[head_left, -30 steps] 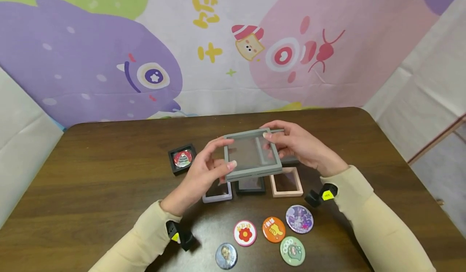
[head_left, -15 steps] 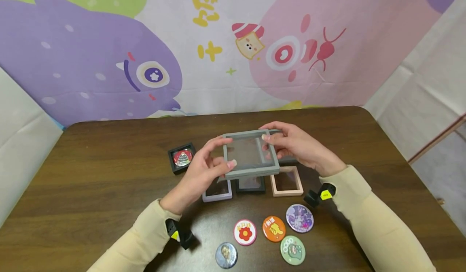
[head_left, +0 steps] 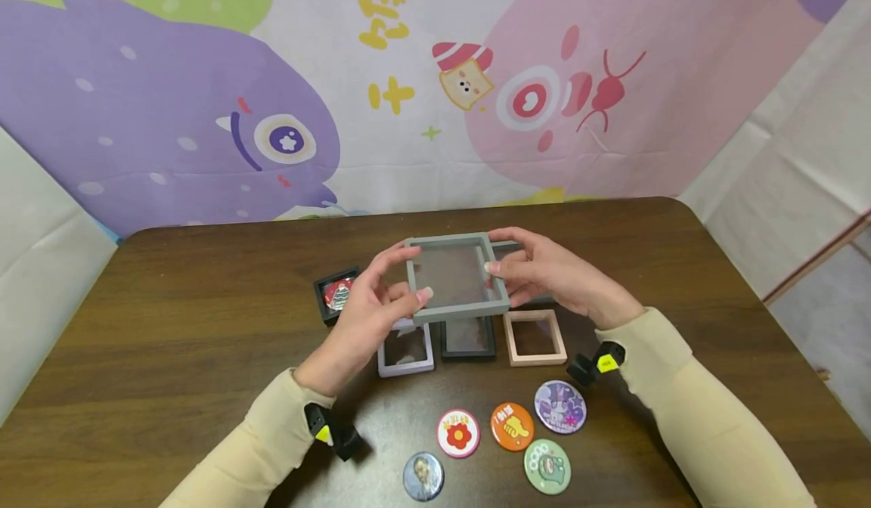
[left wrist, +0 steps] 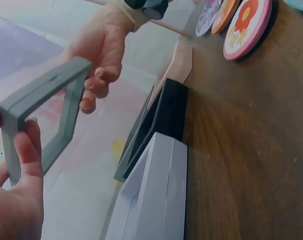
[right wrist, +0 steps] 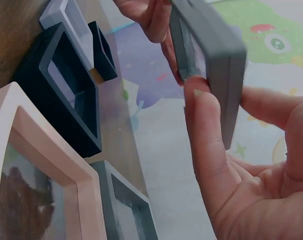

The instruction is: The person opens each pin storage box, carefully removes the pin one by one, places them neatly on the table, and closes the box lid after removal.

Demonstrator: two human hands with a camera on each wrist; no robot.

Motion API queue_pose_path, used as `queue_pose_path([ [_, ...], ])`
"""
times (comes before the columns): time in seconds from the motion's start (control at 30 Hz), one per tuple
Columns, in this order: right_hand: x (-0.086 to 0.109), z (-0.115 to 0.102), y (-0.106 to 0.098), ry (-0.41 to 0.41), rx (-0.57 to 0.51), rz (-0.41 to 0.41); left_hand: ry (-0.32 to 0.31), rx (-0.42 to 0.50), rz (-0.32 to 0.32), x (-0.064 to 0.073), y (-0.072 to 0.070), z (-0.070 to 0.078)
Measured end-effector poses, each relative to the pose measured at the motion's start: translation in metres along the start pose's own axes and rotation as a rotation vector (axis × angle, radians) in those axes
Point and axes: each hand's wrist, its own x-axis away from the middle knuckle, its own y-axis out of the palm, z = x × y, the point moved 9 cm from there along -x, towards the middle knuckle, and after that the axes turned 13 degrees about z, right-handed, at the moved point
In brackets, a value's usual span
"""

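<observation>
A square grey display frame (head_left: 461,311) with a clear film window is held up over the table between both hands. My left hand (head_left: 367,304) grips its left side, thumb at the near corner and forefinger at the far corner. My right hand (head_left: 558,272) pinches the right side, with the thumb (right wrist: 205,115) on one face and a finger reaching round the other. The film window shows nothing mounted in it. In the left wrist view, the frame's two halves (left wrist: 44,82) lie together with a seam along the edge.
Below lie a lilac frame (head_left: 406,370), a black frame (head_left: 468,355) and a pink frame (head_left: 537,360). Another grey frame (right wrist: 109,200) lies behind. A black frame (head_left: 325,310) with a Christmas-tree badge (head_left: 336,294) sits at left. Several round badges (head_left: 458,433) lie in front.
Both hands have shifted the grey frame slightly left and tipped it. The right thumb has slid down its right edge. The gap along the near edge has narrowed. The lilac frame shows more.
</observation>
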Motion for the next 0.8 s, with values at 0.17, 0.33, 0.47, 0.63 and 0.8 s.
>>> queue_pose_path([
  [0.17,0.001,0.001,0.006,-0.001,0.038,-0.026,-0.001,-0.052,0.046,-0.005,-0.007,-0.001],
  [0.33,0.000,0.002,0.002,-0.003,0.048,0.035,-0.051,-0.072,0.065,-0.007,-0.010,-0.005],
  [0.47,-0.001,0.004,-0.002,0.002,0.048,0.084,-0.116,-0.142,0.094,-0.008,-0.013,-0.012],
  [0.63,-0.002,0.008,-0.003,0.011,0.084,0.113,-0.143,-0.209,0.132,-0.008,-0.017,-0.015],
  [0.8,-0.002,0.009,-0.001,0.003,0.146,0.102,-0.143,-0.253,0.152,-0.008,-0.019,-0.014],
])
